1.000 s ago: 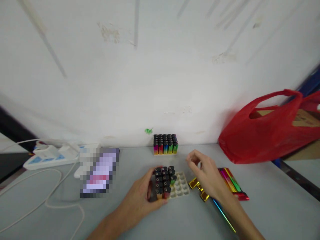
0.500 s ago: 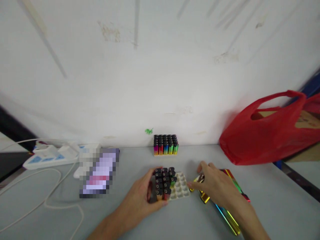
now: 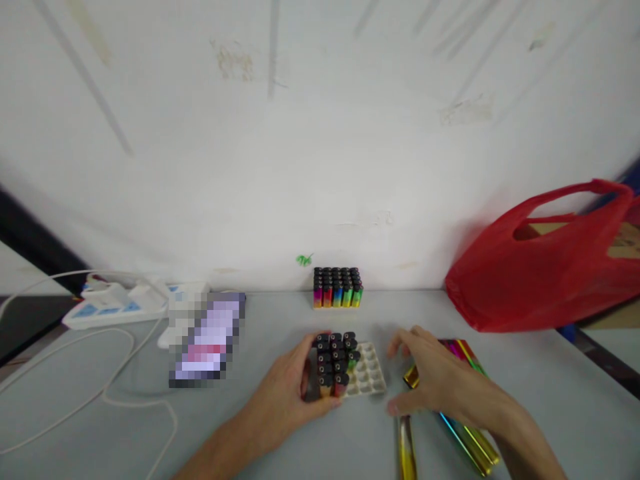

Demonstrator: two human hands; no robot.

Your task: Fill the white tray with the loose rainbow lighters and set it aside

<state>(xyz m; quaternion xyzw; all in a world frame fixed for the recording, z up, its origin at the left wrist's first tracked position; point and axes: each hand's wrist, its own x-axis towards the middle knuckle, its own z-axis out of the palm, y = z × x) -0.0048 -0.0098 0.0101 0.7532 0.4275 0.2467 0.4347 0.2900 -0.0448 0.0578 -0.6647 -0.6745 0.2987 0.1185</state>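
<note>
Head: two hands (image 3: 286,385) (image 3: 436,368), one part-filled tray (image 3: 369,371)

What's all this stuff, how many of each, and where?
Wall: one, off-white, behind the table
Green mark: one, green, on the wall
Table: one, grey, below the hands
Lighter block: one, black-topped, multicoloured, near the wall
Tray: one, cream, centre, partly filled
Lighters: about a dozen, black-topped, standing in the tray
Shiny pieces: several, gold, blue, red, green, around the right hand
Phone: one, lilac screen, pixelated, left
Power strip: one, white and blue, left
Cable: count unclear, white, left
Dark shapes: count unclear, black, left edge
Bag: one, red, right
Cardboard: count unclear, brown, at the bag
Left hand: one, bare, gripping the lighters
Right hand: one, bare, open above the shiny pieces
</note>
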